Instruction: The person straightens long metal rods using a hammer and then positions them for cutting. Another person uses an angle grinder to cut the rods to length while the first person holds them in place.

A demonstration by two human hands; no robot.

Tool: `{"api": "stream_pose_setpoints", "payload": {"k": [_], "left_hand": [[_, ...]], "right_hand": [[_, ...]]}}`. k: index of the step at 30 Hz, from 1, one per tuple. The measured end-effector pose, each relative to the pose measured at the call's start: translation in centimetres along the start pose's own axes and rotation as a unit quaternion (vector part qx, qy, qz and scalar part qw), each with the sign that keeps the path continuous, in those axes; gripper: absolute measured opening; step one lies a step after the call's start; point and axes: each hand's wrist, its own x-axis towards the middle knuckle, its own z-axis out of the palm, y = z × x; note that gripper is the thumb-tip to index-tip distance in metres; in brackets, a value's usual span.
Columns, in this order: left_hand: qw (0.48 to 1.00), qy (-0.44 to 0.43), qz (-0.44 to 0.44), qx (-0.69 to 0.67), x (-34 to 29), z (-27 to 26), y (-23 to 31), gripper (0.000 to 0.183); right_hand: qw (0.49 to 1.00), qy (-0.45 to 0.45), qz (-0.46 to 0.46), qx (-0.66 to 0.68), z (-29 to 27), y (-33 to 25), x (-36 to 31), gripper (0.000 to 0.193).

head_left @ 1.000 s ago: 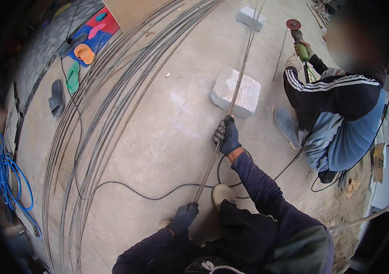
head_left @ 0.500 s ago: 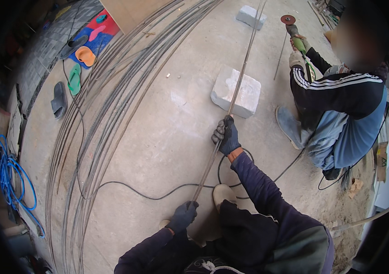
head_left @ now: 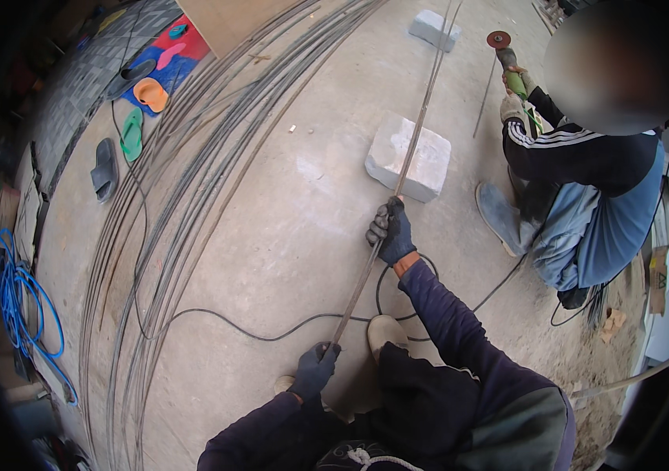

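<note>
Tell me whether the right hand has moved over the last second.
No, not noticeably: judged against the nearer white block, the right hand stays just below its lower edge in the picture.

This looks like a makeshift metalwork or building workspace. A bare concrete floor (head_left: 287, 243) is strewn with long metal rods (head_left: 207, 149), while thin rods (head_left: 359, 290) extend over two rough white blocks (head_left: 430, 157). A crouching co-worker (head_left: 586, 169) holds a green angle grinder (head_left: 516, 82) with a cutting disc (head_left: 499, 39). A black cable (head_left: 264, 339) winds across the ground, and a tangle of blue hose or cable (head_left: 14, 294) lies at the left. Sandals (head_left: 132, 137) sit near grey paving (head_left: 87, 98); loose dirt (head_left: 601, 381) covers the ground at right.
</note>
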Motion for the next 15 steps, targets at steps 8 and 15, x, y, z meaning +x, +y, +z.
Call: {"api": "stream_pose_setpoints", "payload": {"k": [8,15], "left_hand": [[0.985,-0.101,-0.066,-0.126,0.6,-1.6,0.9,0.039],[0.975,-0.146,-0.094,-0.136,1.8,-2.4,1.5,0.040]], "right_hand": [[1.000,0.005,0.004,-0.007,-0.3,0.0,0.3,0.050],[0.997,0.066,0.017,-0.034,0.6,-0.2,0.2,0.043]]}}
